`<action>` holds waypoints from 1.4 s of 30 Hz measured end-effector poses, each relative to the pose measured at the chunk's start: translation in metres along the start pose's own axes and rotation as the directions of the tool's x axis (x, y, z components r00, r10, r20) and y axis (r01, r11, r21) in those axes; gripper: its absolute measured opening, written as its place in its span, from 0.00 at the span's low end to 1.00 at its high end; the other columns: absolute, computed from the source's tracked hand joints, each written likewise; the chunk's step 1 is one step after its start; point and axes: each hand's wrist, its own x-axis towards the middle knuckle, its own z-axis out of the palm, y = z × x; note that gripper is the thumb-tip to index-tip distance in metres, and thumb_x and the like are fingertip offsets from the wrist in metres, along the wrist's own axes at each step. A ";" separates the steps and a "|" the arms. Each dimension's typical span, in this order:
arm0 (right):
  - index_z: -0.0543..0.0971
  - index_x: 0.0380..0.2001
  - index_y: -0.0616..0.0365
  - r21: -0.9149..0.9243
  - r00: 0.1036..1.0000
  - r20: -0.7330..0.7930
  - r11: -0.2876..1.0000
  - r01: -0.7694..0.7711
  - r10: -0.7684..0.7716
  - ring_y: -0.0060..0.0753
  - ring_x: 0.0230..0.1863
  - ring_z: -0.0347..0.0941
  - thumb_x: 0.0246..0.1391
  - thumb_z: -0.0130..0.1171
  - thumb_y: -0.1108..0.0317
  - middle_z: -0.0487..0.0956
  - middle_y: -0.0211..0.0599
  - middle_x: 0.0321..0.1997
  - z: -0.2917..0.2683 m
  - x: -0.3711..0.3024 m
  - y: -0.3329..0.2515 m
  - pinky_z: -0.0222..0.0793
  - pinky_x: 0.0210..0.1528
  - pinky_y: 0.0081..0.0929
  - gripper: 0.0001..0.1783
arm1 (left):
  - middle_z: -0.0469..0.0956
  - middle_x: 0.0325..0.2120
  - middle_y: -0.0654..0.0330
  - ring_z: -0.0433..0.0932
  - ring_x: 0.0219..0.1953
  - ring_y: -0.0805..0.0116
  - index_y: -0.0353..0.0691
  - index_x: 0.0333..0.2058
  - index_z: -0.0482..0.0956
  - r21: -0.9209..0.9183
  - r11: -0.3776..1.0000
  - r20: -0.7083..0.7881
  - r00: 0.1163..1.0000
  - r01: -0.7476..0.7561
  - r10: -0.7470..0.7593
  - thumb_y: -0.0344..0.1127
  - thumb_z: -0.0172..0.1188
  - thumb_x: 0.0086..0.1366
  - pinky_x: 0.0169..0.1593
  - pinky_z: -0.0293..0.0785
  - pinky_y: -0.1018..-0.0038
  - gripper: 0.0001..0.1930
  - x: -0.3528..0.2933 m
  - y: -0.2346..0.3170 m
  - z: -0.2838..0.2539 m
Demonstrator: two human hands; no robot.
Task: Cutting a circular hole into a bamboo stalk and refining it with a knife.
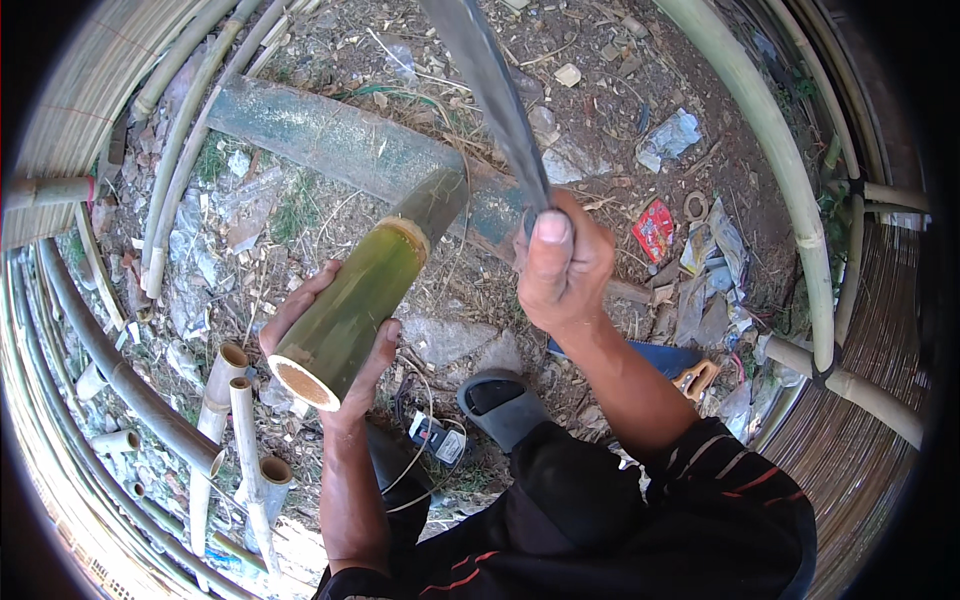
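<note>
My left hand (362, 392) is wrapped round a thick green bamboo section (355, 305), fingers on its left side and thumb on its right. The near end shows a round pale cut face. A pale ring marks the node farther up, and beyond it the darker far end lies over a worn greenish plank (330, 140); whether they touch I cannot tell. To the right of the bamboo, my right hand (572, 275) is closed round a long dark metal blade tool (490, 95), probably a machete, held raised. Its handle is hidden in my fist, and its far end runs out of view.
A handsaw (640, 355) with a wooden handle lies under my right forearm. Cut bamboo tubes (215, 400) stand at lower left. Long bamboo poles (760, 110) curve along both sides. A small dark device with wires (437, 437) lies by my sandal (505, 410). Litter and chips cover the ground.
</note>
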 end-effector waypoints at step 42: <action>0.74 0.20 0.58 0.084 0.896 0.196 0.904 -0.419 0.397 0.19 0.16 0.63 0.70 0.49 0.39 0.67 0.25 0.14 -0.006 0.006 0.003 0.59 0.19 0.29 0.34 | 0.73 0.56 0.44 0.75 0.61 0.48 0.41 0.57 0.59 -0.050 0.998 0.062 0.997 -0.038 0.041 0.33 0.82 0.49 0.63 0.78 0.53 0.43 -0.005 -0.014 -0.008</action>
